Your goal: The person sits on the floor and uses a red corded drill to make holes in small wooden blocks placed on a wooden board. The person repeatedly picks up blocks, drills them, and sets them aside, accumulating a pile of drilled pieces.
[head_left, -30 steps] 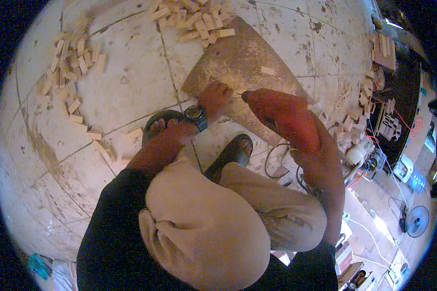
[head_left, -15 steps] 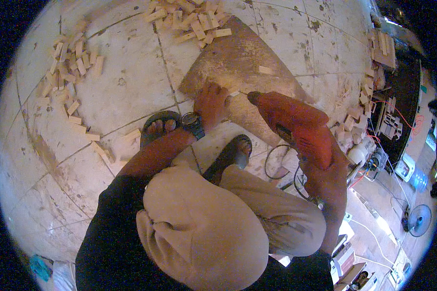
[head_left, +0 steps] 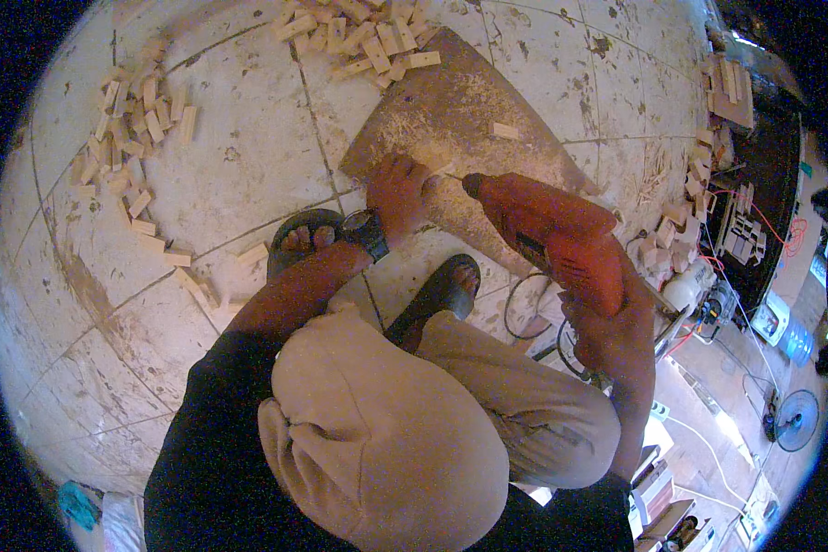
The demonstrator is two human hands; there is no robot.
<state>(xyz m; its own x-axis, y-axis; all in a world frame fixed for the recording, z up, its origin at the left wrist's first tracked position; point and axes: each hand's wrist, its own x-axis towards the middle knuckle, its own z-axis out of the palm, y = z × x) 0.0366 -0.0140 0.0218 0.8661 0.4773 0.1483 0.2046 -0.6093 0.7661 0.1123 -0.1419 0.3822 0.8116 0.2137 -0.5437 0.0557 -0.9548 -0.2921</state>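
My right hand (head_left: 600, 322) is wrapped round the handle of an orange power drill (head_left: 547, 221). The drill lies nearly level, its thin bit aimed leftward at a small wooden block (head_left: 443, 170). That block is pinched in the fingers of my left hand (head_left: 399, 195), low over a brown board (head_left: 414, 110) strewn with wood shavings. The bit's tip is at or very close to the block's end; whether it has entered I cannot tell. Another wooden block (head_left: 505, 131) lies loose on the board.
A heap of wooden blocks (head_left: 377, 46) lies by the board's far corner, some with holes. More blocks (head_left: 138, 120) are scattered on the tiled floor at left. At right stand further blocks (head_left: 667, 230), cables and a fan (head_left: 794, 420). A black cord (head_left: 515, 322) loops beside my sandalled foot.
The drill has shifted slightly left and down, its chuck closer to my left hand. My left hand stays nearly in place with the block.
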